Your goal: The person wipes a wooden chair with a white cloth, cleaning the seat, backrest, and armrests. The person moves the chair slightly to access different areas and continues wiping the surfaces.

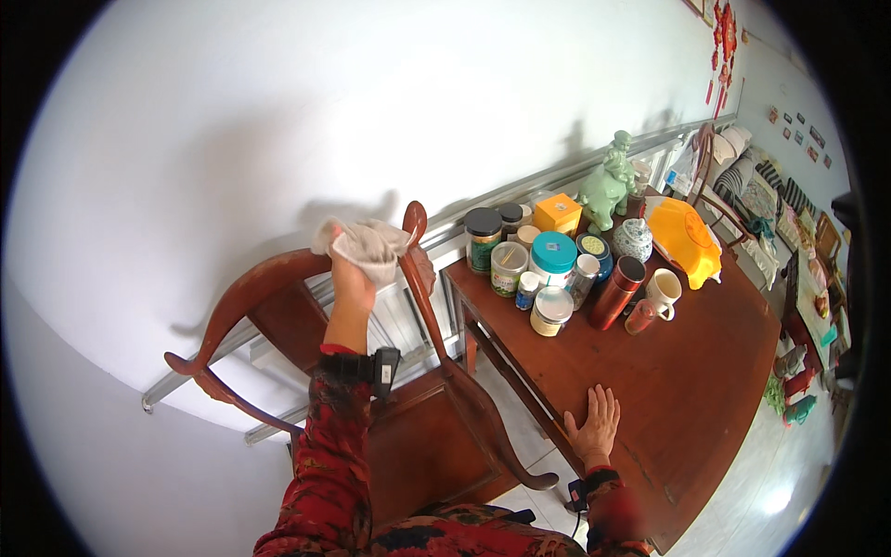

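A crumpled pale cloth (pixel 369 244) is in my left hand (pixel 353 282), against the top rail of a wooden armchair (pixel 268 275), close to the raised end of its curved back. The cloth covers most of my fingers. My right hand (pixel 595 425) rests flat, fingers spread, near the edge of a dark red-brown wooden table (pixel 668 390); nothing is in it. The chair's seat (pixel 424 445) lies below my left forearm.
Jars stand crowded on the table, among them a teal-lidded jar (pixel 553 257), beside a red thermos (pixel 618 292), a white mug (pixel 663 292), a lidded porcelain pot (pixel 632 241) and a green elephant figurine (pixel 604 195). A white wall (pixel 418 104) rises behind the chair.
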The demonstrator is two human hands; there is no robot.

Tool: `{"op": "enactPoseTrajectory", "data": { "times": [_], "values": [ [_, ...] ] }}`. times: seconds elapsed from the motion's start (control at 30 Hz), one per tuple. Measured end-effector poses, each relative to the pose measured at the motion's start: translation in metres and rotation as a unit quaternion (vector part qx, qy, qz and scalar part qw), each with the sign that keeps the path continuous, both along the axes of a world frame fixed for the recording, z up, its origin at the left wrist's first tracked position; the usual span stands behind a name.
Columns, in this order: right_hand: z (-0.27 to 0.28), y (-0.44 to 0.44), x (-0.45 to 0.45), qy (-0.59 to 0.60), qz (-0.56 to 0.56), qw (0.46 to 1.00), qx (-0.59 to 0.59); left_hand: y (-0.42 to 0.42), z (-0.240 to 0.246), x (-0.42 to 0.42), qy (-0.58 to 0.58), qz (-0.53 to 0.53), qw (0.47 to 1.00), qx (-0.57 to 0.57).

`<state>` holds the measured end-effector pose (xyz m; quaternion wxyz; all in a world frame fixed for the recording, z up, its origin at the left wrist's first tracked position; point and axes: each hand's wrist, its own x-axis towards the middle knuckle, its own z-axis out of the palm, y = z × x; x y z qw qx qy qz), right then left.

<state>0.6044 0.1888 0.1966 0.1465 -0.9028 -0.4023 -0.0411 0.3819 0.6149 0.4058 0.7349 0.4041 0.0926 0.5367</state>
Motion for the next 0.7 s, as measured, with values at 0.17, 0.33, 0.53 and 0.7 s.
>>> {"op": "enactPoseTrajectory", "data": {
  "times": [0.17, 0.33, 0.53, 0.7],
  "values": [
    [0.001, 0.0, 0.0, -0.006, 0.002, 1.0, 0.005, 0.039, 0.0, 0.038, 0.428, 0.251, 0.861, 0.112],
    [0.001, 0.0, 0.001, -0.008, 0.002, 1.0, 0.006, 0.046, -0.029, 0.073, 0.627, 0.29, 0.571, 0.443],
    [-0.003, 0.0, 0.003, -0.011, 0.007, 1.0, 0.006, 0.07, -0.03, 0.065, 0.59, 0.206, 0.643, 0.443],
    [-0.004, 0.0, 0.002, -0.017, 0.012, 1.0, 0.017, 0.062, -0.024, 0.079, 0.616, 0.272, 0.626, 0.393]
  ]
}}
